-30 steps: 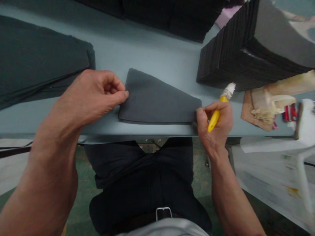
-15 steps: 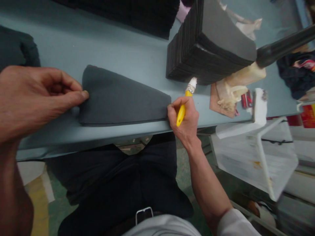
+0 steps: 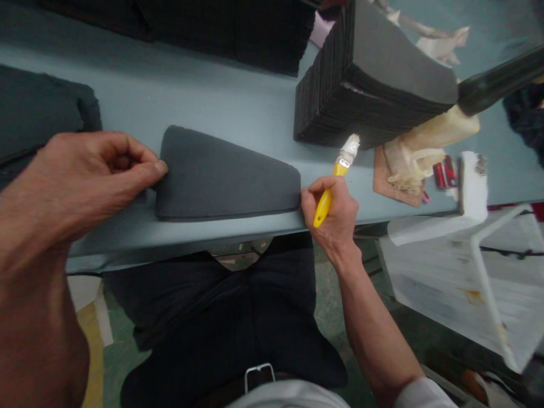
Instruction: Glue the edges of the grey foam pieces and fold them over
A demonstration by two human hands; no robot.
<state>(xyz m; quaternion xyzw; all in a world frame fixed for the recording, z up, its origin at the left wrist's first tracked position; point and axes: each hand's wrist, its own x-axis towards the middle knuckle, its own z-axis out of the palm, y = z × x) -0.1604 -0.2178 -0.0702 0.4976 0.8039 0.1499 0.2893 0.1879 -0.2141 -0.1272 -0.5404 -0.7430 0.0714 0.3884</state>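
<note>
The left hand curls, thumb touching a grey foam piece; the right hand clamps a yellow-handled brush.

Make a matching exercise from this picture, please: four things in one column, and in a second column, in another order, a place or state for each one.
Things:
1. left hand
2. right hand
3. brush
4. foam stack

Places or states:
A. white bristles, yellow handle
B. on the table, beyond the brush
C. holds the brush
D. touches the grey foam piece with the thumb

Pairs: 1-D, 2-C, 3-A, 4-B
</note>
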